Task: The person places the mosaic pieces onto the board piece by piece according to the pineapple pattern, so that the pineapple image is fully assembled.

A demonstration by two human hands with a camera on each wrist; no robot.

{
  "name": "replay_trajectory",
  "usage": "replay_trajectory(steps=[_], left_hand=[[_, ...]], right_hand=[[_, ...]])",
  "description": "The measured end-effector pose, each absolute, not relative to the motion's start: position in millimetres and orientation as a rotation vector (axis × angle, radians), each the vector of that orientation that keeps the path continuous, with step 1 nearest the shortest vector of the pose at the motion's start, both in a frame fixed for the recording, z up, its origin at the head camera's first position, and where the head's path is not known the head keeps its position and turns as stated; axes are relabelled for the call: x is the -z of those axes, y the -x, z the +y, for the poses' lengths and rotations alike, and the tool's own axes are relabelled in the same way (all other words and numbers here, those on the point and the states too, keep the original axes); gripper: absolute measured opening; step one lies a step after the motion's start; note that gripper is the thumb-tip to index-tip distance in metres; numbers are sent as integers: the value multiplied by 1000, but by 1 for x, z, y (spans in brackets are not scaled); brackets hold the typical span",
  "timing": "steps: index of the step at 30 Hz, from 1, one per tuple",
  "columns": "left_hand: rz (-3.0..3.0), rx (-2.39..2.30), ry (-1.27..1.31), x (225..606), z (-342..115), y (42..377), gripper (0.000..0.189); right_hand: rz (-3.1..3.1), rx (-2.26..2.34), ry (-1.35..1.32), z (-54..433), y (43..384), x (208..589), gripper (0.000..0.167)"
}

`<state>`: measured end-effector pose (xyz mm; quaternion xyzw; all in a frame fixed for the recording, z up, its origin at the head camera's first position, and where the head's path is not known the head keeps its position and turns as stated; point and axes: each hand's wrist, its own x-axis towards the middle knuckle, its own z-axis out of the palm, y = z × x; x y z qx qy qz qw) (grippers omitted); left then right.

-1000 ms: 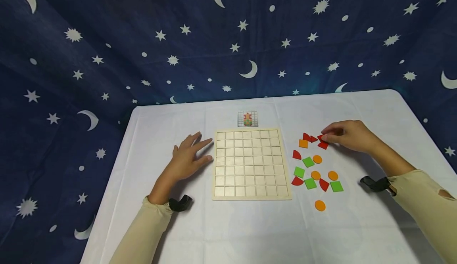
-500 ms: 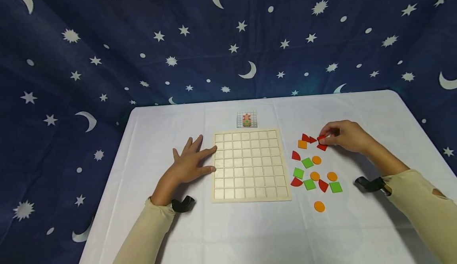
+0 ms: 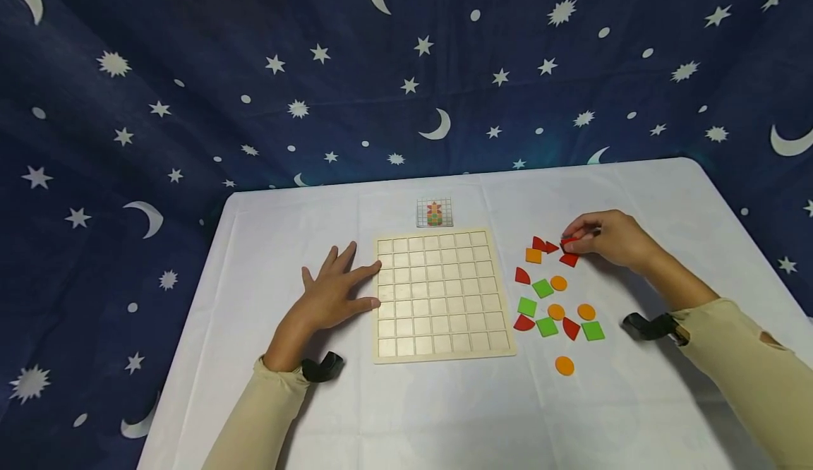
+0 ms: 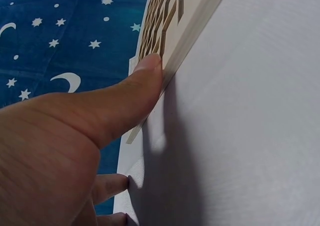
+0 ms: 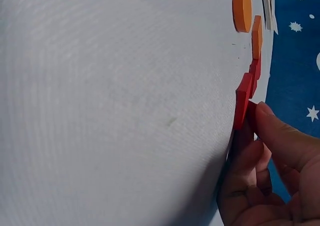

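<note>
Piece in grip: red piece btwn thumb & fingers of R hand, at far end of the tile scatter, right of board.
R hand pose: thumb and fingertips brought tog. in a pinch, fingers curled, palm turned partly inward; forearm slants in from lower right.
L hand pose: fingers spread & fairly straight, gripping nothing; L hand has index & thumb tips at left edge of wooden grid board; wrist view puts thumb on its rim.
Hard to see: held piece mostly behind fingers, so exact shape unclear; second red piece just below it, partly overlapped in head view. In R wrist view, farther tiles cut off at top; both sleeves cut off at frame edge.
Nearby tiles: red triangle close to pinch, orange square just beyond; orange discs, green squares & red quarter-circles spread nearer the person, btwn R forearm & board.
Beyond: pattern card behind board; white tablecloth under all; dk blue star-and-moon curtain at back.
</note>
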<state>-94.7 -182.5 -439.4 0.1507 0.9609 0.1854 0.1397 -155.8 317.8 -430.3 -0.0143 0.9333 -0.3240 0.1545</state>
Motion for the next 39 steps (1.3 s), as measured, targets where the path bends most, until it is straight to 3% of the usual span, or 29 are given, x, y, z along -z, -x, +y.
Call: replay_trajectory(steps=[19,27,34,39], left_hand=[[2770,-545,-432,441,-183,95,71],[2763,-541,-424,443,-184,95,71],[2774,-541,-434,445,-184,96,71],[2780,-540,-433,444,-183,95,71]], right_hand=[[2704,736,224,302,160,429,39],[2729,759,231,297,159,431,27],[2746,735,231,290,159,431,31],[2745,750,252,285,160,430,24]])
